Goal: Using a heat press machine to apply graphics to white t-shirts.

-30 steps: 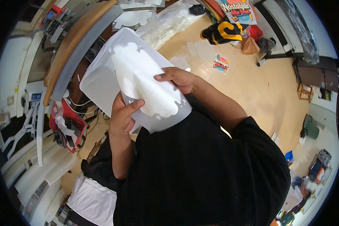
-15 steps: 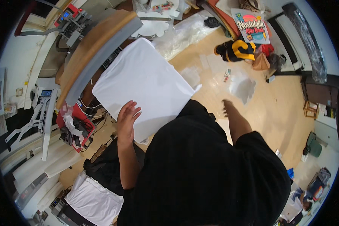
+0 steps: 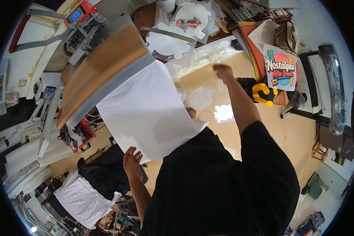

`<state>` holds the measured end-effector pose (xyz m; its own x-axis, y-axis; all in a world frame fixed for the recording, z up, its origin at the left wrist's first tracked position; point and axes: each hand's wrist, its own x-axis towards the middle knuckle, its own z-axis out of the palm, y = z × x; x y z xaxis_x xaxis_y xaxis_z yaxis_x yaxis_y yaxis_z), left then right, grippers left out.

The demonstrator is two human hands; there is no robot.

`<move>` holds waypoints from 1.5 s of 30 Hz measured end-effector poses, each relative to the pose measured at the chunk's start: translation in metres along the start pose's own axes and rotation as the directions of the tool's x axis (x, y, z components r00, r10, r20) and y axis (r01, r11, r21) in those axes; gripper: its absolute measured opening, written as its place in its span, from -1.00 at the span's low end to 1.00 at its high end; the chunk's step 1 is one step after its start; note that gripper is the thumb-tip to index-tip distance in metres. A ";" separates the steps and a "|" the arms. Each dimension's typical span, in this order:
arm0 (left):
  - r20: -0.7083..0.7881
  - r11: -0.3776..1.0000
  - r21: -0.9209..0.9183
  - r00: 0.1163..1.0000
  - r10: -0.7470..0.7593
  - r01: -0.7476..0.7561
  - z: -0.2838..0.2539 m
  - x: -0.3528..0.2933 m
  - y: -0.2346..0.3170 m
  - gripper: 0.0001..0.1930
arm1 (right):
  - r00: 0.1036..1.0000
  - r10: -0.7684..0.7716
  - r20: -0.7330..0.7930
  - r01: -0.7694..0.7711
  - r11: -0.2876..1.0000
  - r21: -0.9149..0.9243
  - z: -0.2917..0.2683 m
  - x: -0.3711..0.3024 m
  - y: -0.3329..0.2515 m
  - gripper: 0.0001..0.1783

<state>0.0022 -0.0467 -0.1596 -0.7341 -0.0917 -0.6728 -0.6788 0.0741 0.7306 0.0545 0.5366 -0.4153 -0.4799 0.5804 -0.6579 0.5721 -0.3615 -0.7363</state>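
A smooth white cloth (image 3: 145, 114) lies spread over a flat bed, its far left side against the grey edge of a heat press (image 3: 106, 76). By the near corner of this cloth is my left hand (image 3: 133, 163), its fingers apart at the hem and no object in them. My right hand (image 3: 223, 73) is stretched forward and to the right of the cloth, above the floor. Its fingers look bent and are smeared, so whether it holds anything does not show. A bright white scalloped sheet (image 3: 223, 113) lies on the floor beside my right forearm.
Clear film with a colourful print (image 3: 188, 22) lies on the table ahead. Bunched clear plastic (image 3: 200, 57) borders it. A printed sign (image 3: 280, 67) and a black-and-yellow cloth (image 3: 261, 92) stand at right. Folded white cloth (image 3: 82, 198) sits behind at left.
My right hand has moved forward and left, over the floor. My left hand has come down to the cloth's near corner. The view has shifted, showing more of the heat press and table.
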 end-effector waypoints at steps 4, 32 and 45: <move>0.001 0.979 -0.199 0.999 0.041 -0.041 -0.008 -0.014 -0.022 -0.63 | 0.984 0.020 -0.179 0.015 0.981 0.194 0.030 0.026 -0.115 -0.65; -0.034 0.978 -0.164 0.992 0.124 -0.128 0.035 -0.026 -0.013 -0.63 | 0.449 -0.753 -0.482 0.862 0.507 0.010 0.015 -0.042 -0.281 -0.65; 0.479 0.197 0.364 0.364 0.799 -0.910 0.149 -0.059 0.065 -0.18 | 0.148 -0.801 0.580 0.924 -0.097 -0.369 0.088 -0.357 -0.183 -0.76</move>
<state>-0.0014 0.1120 -0.0900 -0.8178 0.5013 0.2826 0.5284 0.4597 0.7138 0.0622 0.3311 -0.0594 -0.9152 -0.0478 0.4001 -0.2530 0.8409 -0.4783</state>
